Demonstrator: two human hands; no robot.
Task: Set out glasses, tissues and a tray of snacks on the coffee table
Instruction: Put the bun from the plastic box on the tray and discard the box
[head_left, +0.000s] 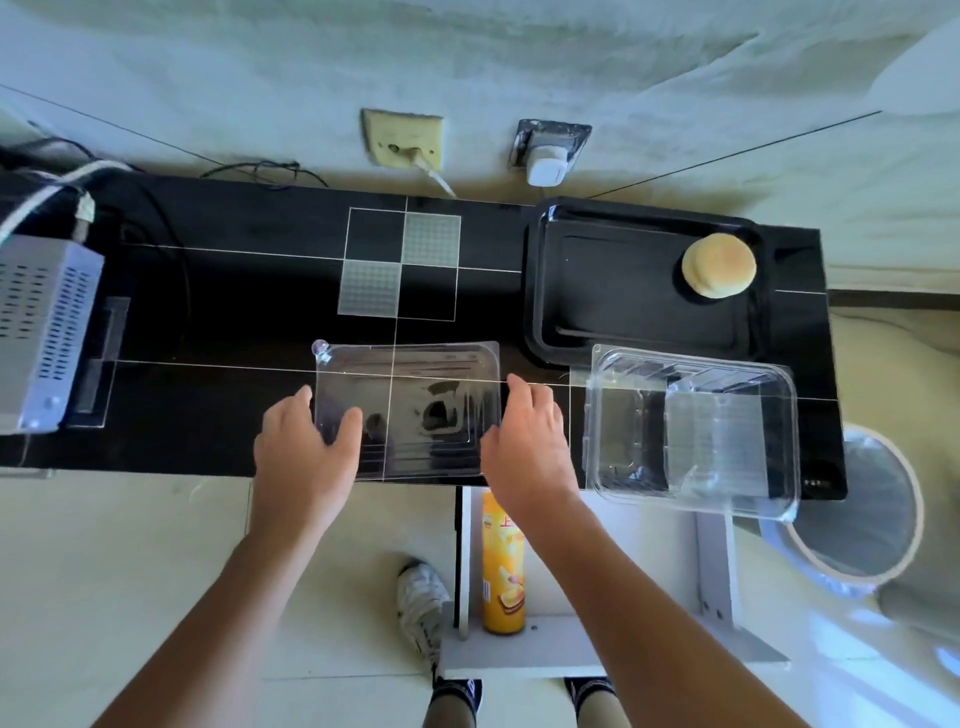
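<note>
A flat clear plastic lid (410, 405) lies on the black glass table (208, 322) near its front edge. My left hand (306, 441) grips the lid's left edge and my right hand (524, 441) grips its right edge. To the right stands a clear plastic container (696, 431), empty as far as I can see, overhanging the table front. Behind it a black tray (613, 291) holds one round yellow bun (718, 265) at its right end.
A grey perforated metal box (41, 332) with cables sits at the table's left end. Under the table a yellow snack tube (503, 566) stands on a white shelf (571, 649). A round bin (852, 509) stands at the right. Wall sockets (545, 156) sit behind.
</note>
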